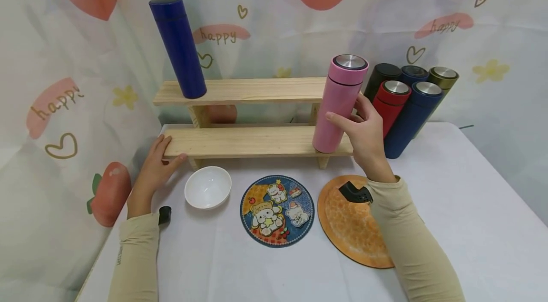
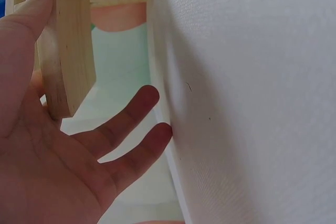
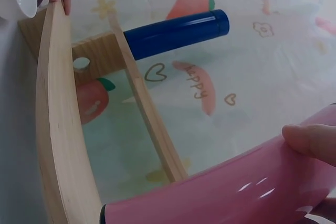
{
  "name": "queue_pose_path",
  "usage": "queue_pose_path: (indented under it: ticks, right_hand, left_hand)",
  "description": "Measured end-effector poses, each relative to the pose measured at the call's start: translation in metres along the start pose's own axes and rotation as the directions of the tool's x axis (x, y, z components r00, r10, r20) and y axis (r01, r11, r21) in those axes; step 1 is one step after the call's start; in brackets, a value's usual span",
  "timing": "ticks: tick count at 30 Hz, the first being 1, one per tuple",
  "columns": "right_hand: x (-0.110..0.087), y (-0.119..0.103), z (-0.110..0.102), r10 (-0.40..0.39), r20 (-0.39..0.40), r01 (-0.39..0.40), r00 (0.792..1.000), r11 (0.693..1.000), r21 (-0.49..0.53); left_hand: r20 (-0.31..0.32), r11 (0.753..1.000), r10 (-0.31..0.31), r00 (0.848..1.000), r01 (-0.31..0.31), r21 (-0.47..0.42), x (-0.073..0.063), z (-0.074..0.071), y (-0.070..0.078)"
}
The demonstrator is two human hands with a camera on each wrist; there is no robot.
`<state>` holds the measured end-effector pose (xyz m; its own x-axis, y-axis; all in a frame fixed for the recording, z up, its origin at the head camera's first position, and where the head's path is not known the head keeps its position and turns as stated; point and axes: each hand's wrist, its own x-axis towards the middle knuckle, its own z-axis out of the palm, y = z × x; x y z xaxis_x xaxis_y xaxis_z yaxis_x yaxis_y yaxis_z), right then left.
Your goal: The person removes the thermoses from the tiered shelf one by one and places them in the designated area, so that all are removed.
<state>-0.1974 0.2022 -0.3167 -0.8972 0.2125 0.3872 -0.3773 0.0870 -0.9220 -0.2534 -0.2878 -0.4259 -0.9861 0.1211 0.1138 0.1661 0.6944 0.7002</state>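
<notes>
My right hand (image 1: 366, 133) grips a pink thermos bottle (image 1: 340, 97) with a steel-topped lid, thumb across its front. The bottle stands nearly upright, its base right at the lower board's right end. In the right wrist view the pink bottle (image 3: 226, 192) fills the lower right, its dark bottom rim close to the board. My left hand (image 1: 156, 164) holds the left end of the two-tier wooden shelf (image 1: 252, 140), thumb on one face of the board. In the left wrist view two fingers (image 2: 139, 150) of it extend loosely below the board.
A blue thermos (image 1: 180, 50) stands on the upper tier's left end. Right of the shelf cluster several bottles, including a red one (image 1: 389, 102) and a navy one (image 1: 413, 119). In front lie a white bowl (image 1: 208, 188), a cartoon mat (image 1: 277, 211) and an orange mat (image 1: 351, 226).
</notes>
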Motion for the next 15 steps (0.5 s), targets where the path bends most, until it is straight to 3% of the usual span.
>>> queue_pose_path:
  ticks: [15]
  right_hand:
    - [-0.002,0.001,-0.035,-0.001,-0.121,0.005,0.993,0.999,0.040]
  left_hand:
    - [0.001,1.000,-0.010,1.000,0.010,0.003,0.000,0.000,0.001]
